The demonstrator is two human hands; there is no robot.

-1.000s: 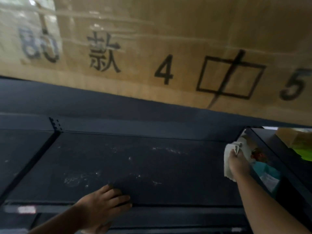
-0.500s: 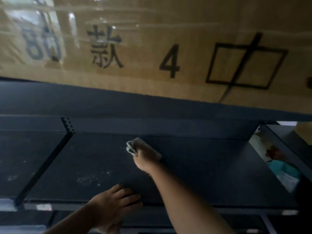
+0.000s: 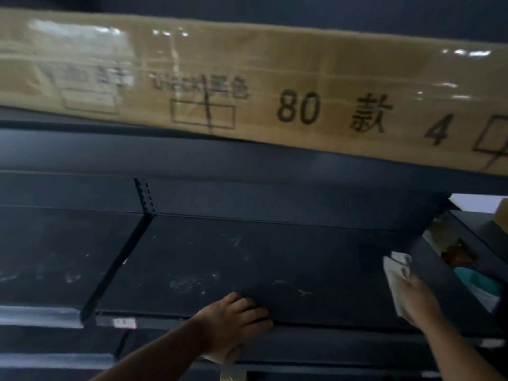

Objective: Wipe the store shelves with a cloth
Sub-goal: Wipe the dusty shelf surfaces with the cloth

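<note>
My right hand [image 3: 419, 301] is closed around a white cloth [image 3: 395, 281], bunched and folded over itself, at the right end of the dark shelf [image 3: 247, 257]. The cloth sits on the shelf surface near the front edge, with its loose folds sticking out beyond my fingers toward the back of the shelf. My left hand [image 3: 233, 323] holds nothing; it lies flat and spread over the shelf's front lip, well to the left of the cloth, bracing me.

I judge the cloth to be light, soft and limp, so it gives no resistance of its own. It will only scrub where my palm presses it down, and the free folds will drag or flip if I push fast. The best hold is what I have: the bulk gathered under the palm, fingers pinching the top fold so it cannot slide out.

The shelf looks like rigid painted metal, smooth enough for the cloth to glide. Pale dusty smears [image 3: 189, 284] show left of the cloth, just behind my left hand, and fainter ones further back. A long cardboard box [image 3: 302, 86] lies on the shelf above.
</note>
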